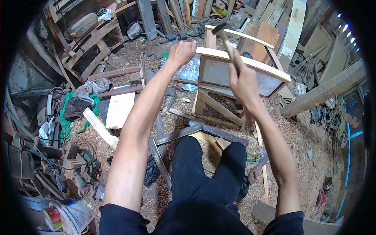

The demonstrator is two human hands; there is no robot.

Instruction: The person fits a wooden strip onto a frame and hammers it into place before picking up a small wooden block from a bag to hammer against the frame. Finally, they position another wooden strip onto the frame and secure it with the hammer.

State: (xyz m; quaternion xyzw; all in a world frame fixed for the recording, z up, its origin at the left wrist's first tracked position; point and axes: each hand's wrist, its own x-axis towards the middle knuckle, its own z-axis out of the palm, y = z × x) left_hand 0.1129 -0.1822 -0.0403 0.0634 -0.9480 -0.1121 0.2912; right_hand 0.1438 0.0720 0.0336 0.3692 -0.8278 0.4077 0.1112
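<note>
My right hand [243, 80] is wrapped round the handle of a hammer [226, 42], its dark head raised up and to the left. The hammer passes in front of a wooden frame [270, 69] with a pale upper rail and a grey panel [216, 72]. At the left end of that rail, my left hand [183, 53] is closed on the frame's corner; its fingertips are partly hidden. A second pale curved rail [244, 36] belongs to the far side of the piece. Below stands a low wooden support [219, 106] with a slanting brace.
Wood shavings cover the floor round my legs. Dark timber lengths [178, 134] lie before my knees, beside a handsaw [257, 172] and green-handled pliers [254, 158]. A pale board [120, 107] lies at left, a thick beam [325, 89] slants at right, and a bucket [74, 215] stands lower left.
</note>
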